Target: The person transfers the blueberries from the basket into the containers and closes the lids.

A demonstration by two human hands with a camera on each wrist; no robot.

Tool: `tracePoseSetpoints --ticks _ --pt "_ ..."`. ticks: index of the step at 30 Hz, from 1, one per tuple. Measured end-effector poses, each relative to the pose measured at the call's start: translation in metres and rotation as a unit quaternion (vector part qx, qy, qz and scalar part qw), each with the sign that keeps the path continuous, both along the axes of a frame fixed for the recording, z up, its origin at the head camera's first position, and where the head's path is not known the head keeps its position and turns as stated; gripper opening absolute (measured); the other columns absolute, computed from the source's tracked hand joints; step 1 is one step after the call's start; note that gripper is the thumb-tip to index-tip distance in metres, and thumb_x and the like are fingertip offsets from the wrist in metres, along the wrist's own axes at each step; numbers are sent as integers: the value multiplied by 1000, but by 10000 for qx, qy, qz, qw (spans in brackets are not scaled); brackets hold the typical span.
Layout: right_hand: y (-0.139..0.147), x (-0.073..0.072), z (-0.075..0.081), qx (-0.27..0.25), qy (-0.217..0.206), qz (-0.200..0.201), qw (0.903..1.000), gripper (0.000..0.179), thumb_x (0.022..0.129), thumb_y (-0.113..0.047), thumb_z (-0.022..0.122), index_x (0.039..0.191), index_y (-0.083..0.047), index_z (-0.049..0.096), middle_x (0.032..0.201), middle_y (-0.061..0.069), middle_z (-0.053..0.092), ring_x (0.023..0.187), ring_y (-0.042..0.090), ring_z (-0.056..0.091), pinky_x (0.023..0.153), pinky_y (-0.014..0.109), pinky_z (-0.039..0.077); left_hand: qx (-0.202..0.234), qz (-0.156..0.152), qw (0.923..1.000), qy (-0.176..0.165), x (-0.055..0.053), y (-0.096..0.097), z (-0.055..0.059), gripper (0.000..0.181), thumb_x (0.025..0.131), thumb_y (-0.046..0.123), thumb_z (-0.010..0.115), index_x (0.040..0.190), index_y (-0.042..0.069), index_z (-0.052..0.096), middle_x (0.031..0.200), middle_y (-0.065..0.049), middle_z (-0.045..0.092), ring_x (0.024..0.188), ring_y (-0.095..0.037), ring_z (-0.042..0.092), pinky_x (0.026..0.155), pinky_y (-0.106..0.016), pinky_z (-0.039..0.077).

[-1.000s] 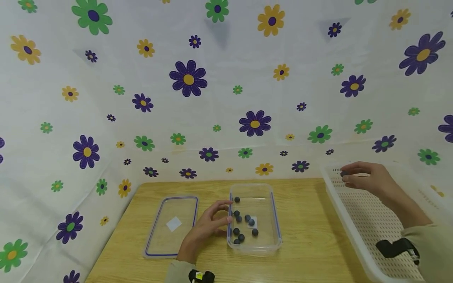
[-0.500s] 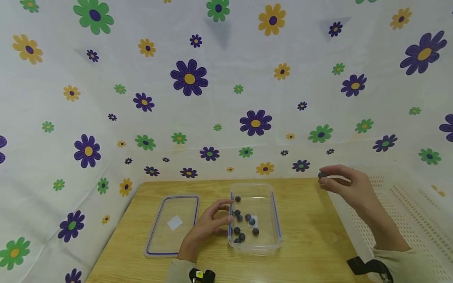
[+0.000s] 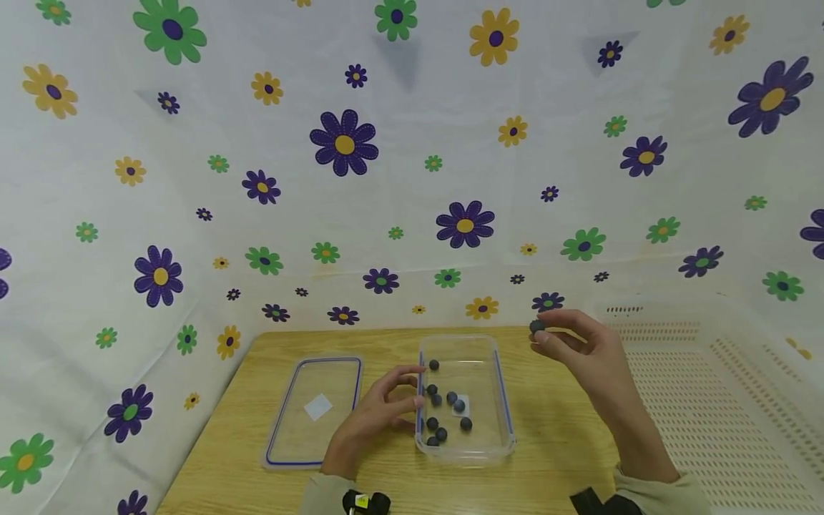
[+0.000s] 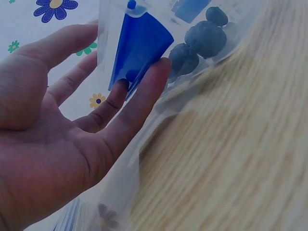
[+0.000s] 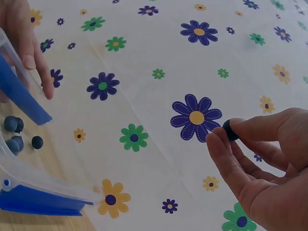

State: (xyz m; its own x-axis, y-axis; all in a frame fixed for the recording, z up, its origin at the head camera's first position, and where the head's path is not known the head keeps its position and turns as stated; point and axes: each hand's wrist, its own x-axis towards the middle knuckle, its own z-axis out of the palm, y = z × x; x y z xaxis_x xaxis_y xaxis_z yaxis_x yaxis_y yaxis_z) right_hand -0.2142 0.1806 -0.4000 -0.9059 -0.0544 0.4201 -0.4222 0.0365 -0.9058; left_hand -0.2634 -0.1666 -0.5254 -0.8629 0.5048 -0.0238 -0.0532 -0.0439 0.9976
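My right hand (image 3: 595,357) pinches one blueberry (image 3: 537,327) between thumb and fingertips, up in the air to the right of a clear plastic container (image 3: 486,379). Several more blueberries (image 3: 466,424) lie loose on the container's floor, mostly along its left side. My left hand (image 3: 373,418) rests with loosely bent fingers against the left wall, by the blue locking flap (image 4: 139,45). In the left wrist view, two fingertips touch that flap. The right wrist view shows the held blueberry (image 5: 230,130) dark between the fingertips, partly covered by them.
A clear lid (image 3: 292,422) with a blue seal lies on the wooden table (image 3: 553,443), left of the container. A white perforated basket (image 3: 702,386) stands at the right edge. Flower-printed cloth (image 3: 399,186) hangs behind the table.
My right hand has moved left with the blueberry, from over the basket to a spot between basket and container. The left hand has stayed at the container's wall.
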Motion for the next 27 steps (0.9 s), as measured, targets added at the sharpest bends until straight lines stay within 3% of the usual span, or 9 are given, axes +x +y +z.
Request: tracePoseSetpoints --ticks 4,10,15,22,27 --pt "-9 -3 -8 -390 -109 21 9992 32 97 -1 69 124 12 59 112 7 67 93 16 74 87 32 59 59 -12 10000 0 1 2 -1 60 99 13 70 152 7 44 142 -29 39 112 -41 65 81 -54 61" --pt "-24 -9 -17 -451 -132 87 9989 30 97 -1 69 123 11 61 112 8 67 96 19 74 88 34 59 4 14 10000 9 1 -1 0 60 99 13 70 153 7 43 144 -28 38 111 -38 65 81 -54 61" --pt "-40 -13 -22 -205 -182 -68 9996 29 96 -5 72 121 8 64 115 13 67 96 20 73 87 34 60 36 -25 10000 74 -4 -3 0 61 99 12 70 153 6 42 146 -28 37 111 -37 64 83 -55 60" --pt "-49 -19 -45 196 -267 -169 9993 24 94 1 72 117 6 68 115 21 68 97 18 72 81 30 62 -85 -59 9999 50 -3 -3 -2 60 99 13 69 153 6 43 145 -27 37 110 -34 63 81 -54 61" --pt "-53 -23 -53 367 -209 -191 9989 23 92 6 72 114 5 71 114 22 70 101 25 71 79 30 62 -42 -47 10000 25 -4 -1 0 60 100 11 69 153 5 42 143 -27 37 111 -37 64 81 -54 61"
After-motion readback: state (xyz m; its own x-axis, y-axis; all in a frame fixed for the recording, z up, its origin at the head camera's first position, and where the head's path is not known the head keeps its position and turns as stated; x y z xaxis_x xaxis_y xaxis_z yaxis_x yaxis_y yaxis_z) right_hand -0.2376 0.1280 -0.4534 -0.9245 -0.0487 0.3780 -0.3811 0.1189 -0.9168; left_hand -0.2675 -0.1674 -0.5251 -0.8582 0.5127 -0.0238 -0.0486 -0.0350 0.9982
